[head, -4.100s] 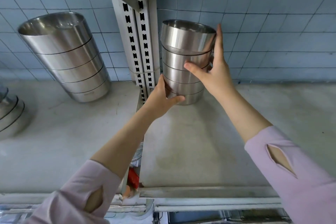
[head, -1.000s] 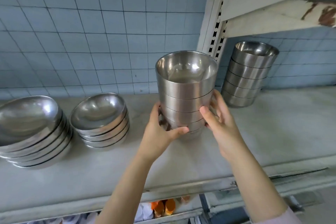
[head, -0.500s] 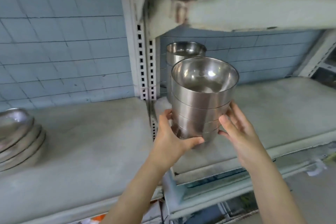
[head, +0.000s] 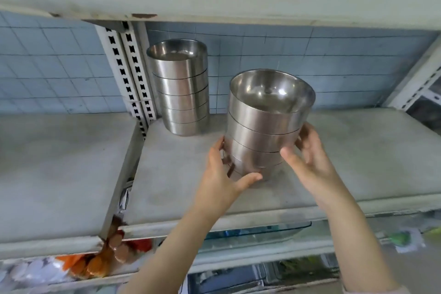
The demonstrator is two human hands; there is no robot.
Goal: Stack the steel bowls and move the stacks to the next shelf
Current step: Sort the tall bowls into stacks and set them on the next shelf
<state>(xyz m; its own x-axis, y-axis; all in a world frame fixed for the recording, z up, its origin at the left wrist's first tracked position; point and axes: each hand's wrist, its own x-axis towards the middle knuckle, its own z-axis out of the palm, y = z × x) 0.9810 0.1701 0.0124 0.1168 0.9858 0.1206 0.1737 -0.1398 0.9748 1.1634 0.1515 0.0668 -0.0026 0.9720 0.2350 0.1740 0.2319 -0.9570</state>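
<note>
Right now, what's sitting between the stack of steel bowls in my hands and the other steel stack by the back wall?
Nothing: the head view shows only bare grey shelf between the held stack and the standing stack.

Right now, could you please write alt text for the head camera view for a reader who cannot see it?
Two bare hands, left hand and right hand, grip a tilted stack of steel bowls over a grey shelf. A second stack of bowls stands upright behind, near the slotted upright and blue tiled wall.

carried stack (head: 265, 126) | now over right shelf (head: 358, 150) | beside placed stack (head: 182, 93)
</note>
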